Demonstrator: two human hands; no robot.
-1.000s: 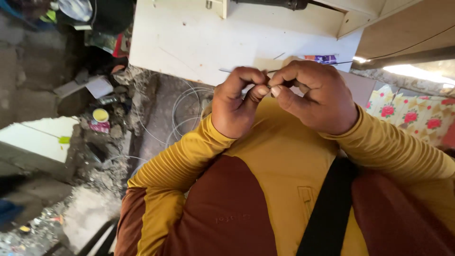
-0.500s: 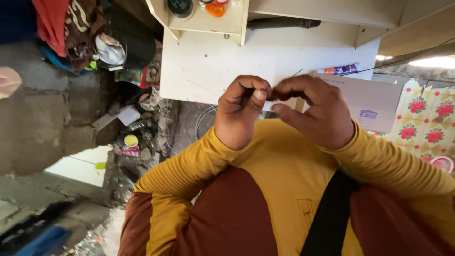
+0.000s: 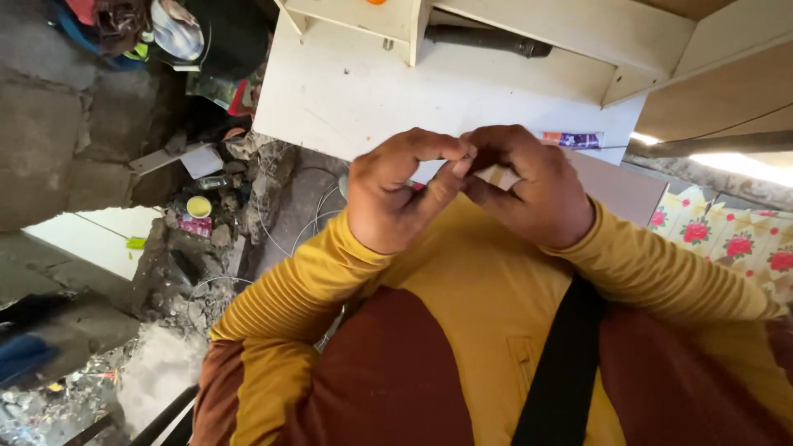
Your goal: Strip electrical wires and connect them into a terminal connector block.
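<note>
Something very small sits pinched between the fingertips of both hands, held close over the yellow shirt (image 3: pixel 487 297); it is too hidden to name, though a pale sliver (image 3: pixel 494 172) shows at the right thumb. In the head view, the left hand (image 3: pixel 396 194) curls closed with thumb against forefinger, and the right hand (image 3: pixel 529 186) closes to meet it, tips touching. Judging by that fine pinch, the piece is light, thin and easy to drop, best held at its ends. Beyond stand a white table (image 3: pixel 347 91) and wire loops (image 3: pixel 285 223) on the rubble-strewn floor.
</note>
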